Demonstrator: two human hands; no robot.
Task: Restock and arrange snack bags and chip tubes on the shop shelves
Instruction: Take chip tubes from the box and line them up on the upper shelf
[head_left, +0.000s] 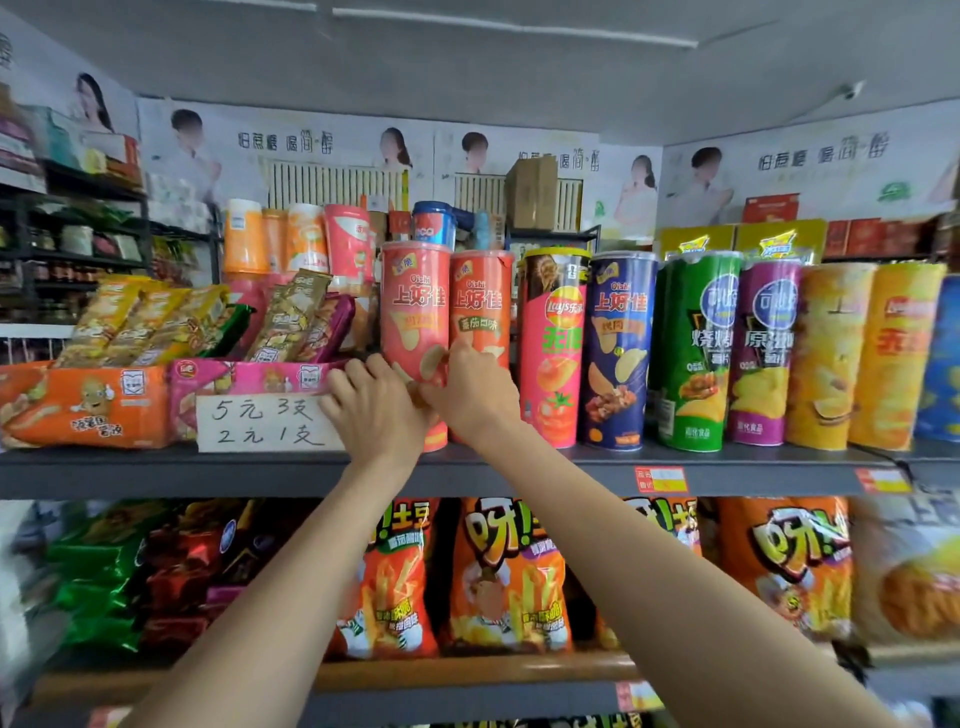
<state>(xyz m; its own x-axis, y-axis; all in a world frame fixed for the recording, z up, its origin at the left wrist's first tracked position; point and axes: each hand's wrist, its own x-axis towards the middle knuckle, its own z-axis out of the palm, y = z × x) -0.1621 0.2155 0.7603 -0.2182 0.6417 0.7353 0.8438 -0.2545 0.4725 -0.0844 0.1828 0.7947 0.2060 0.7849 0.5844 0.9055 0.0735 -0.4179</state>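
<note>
Both hands hold the low part of one salmon chip tube (414, 312): left hand (375, 410) curled around its left side, right hand (475, 387) on its front. It stands upright on the upper shelf (727, 467), touching a second red tube (480, 301). Probably light, stiff cardboard, smooth; a low grip is good against tipping

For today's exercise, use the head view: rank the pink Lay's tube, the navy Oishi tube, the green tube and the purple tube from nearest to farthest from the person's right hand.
Measured from the right hand, along the upper shelf:
1. Pink Lay's tube, just right of the hand.
2. Navy Oishi tube, next rightward.
3. Green tube, further right.
4. Purple tube, farthest right.
</note>
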